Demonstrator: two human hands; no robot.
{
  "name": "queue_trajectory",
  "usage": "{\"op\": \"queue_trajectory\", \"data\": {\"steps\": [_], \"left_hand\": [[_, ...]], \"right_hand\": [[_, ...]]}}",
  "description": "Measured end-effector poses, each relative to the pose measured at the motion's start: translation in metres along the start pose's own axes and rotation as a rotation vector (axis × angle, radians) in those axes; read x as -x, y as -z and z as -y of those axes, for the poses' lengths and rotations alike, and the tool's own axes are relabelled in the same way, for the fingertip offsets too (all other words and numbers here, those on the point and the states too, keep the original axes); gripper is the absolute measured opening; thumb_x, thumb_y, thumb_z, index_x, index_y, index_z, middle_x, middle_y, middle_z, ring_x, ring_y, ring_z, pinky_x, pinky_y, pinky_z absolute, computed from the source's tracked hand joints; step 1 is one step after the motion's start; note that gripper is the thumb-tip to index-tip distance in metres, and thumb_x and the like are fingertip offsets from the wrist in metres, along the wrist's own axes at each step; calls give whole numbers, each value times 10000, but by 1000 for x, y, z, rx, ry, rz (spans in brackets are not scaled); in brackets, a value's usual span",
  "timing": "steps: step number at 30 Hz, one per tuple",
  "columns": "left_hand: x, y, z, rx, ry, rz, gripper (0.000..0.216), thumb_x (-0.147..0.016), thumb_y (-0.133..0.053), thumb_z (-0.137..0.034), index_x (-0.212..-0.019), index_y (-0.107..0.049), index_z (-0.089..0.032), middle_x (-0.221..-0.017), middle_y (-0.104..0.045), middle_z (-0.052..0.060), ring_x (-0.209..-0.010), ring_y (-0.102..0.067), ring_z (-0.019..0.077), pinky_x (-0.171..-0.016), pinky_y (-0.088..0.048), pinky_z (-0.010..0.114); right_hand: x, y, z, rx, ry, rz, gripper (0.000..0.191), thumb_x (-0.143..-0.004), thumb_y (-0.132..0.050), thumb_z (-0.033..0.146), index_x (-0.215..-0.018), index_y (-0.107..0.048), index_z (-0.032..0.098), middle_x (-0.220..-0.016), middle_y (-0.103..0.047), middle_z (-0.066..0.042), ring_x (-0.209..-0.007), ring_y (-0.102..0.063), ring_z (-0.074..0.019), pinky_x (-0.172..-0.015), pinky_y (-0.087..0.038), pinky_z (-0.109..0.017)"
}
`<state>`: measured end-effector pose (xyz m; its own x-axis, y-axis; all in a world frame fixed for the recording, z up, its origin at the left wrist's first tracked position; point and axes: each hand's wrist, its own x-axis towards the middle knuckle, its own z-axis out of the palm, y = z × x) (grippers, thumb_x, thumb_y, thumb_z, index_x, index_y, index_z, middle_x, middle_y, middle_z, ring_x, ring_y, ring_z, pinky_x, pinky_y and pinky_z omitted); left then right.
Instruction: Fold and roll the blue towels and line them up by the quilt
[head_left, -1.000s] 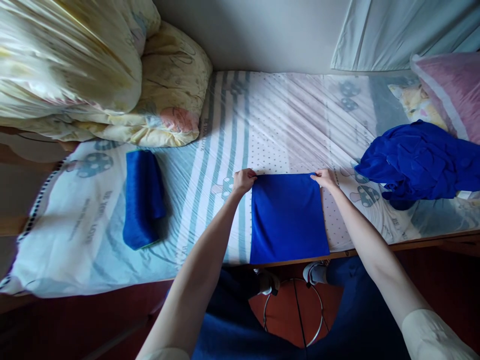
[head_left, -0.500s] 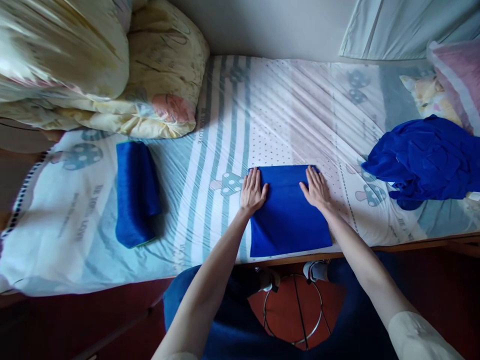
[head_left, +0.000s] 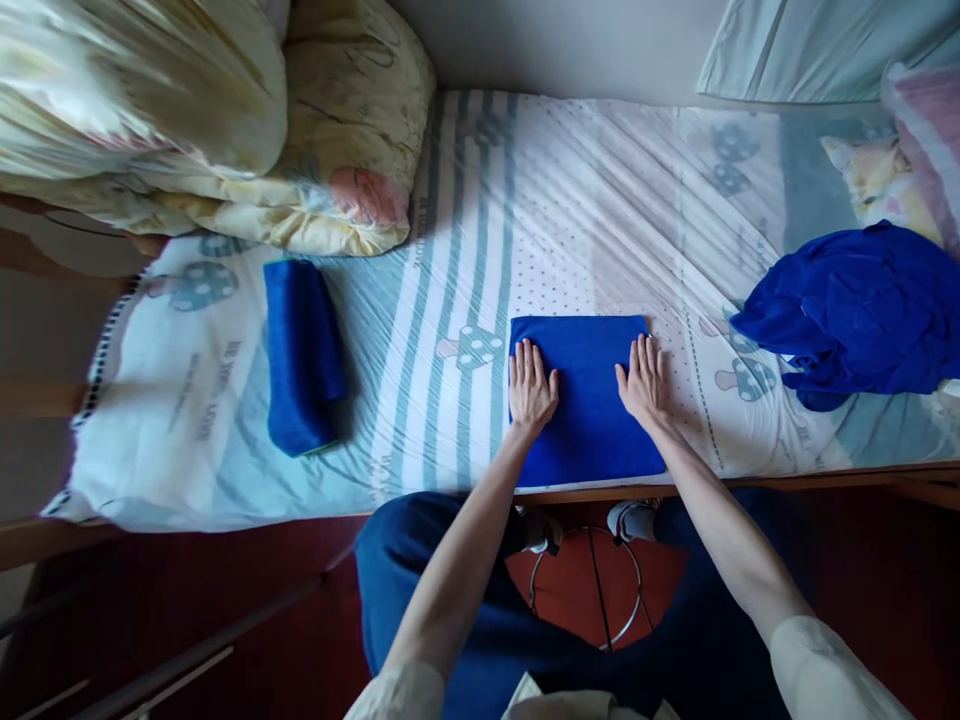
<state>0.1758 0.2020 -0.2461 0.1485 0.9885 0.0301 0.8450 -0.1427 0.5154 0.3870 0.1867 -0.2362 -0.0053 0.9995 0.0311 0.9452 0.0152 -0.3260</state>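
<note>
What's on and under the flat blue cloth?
Left hand and right hand rest on the flat blue cloth. Patterned bedsheet shows around it; whatever lies directly beneath is covered.

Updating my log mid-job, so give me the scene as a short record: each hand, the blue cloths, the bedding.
Left hand: palm down, on the left edge of the flat blue cloth
Right hand: palm down, on its right edge
Folded blue cloth: on the bed, left side
Crumpled blue pile: right side
Yellow quilt: bunched, back left
</note>
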Motion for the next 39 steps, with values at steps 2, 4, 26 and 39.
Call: {"op": "queue_trajectory", "data": {"steps": [2, 4, 26, 39], "left_hand": [[20, -4, -11, 9, -50, 35, 702, -1023, -324, -357, -1643, -162, -72, -1697, -167, 171, -1594, -73, 289, -1314, -117, 544], [45, -6, -15, 6, -111, 85, 688, -1019, -327, -329, -1652, -161, -116, -1690, -216, 142, -1589, -125, 269, -1318, -131, 521], [59, 26, 10, -34, -39, 59, 679, -1023, -349, -419, -1637, -253, -146, -1702, -220, 130, -1597, -102, 276, -1314, -115, 529], [-81, 32, 70, 140, 10, 43, 716, -1016, -396, -514, -1592, -323, -96, -1699, -266, 113, -1603, -117, 284, -1318, 20, 465]], "right_hand": [[21, -4, 13, -20, 46, 30, 679, -1069, -279, 398, -1659, -130, 99, -1708, -199, -152, -1601, -152, -300, -1293, -127, -577], [45, -6, 23, -43, 118, 84, 670, -1066, -294, 386, -1663, -133, 128, -1704, -227, -124, -1596, -187, -271, -1300, -159, -533], [74, 21, 4, -4, -19, 27, 647, -1067, -277, 413, -1657, -205, 157, -1712, -201, -126, -1601, -150, -307, -1283, -135, -611], [-83, -14, -54, -3, 45, 149, 737, -1070, -208, 508, -1664, 22, 136, -1747, -16, -52, -1617, -8, -266, -1319, -16, -513]]}}
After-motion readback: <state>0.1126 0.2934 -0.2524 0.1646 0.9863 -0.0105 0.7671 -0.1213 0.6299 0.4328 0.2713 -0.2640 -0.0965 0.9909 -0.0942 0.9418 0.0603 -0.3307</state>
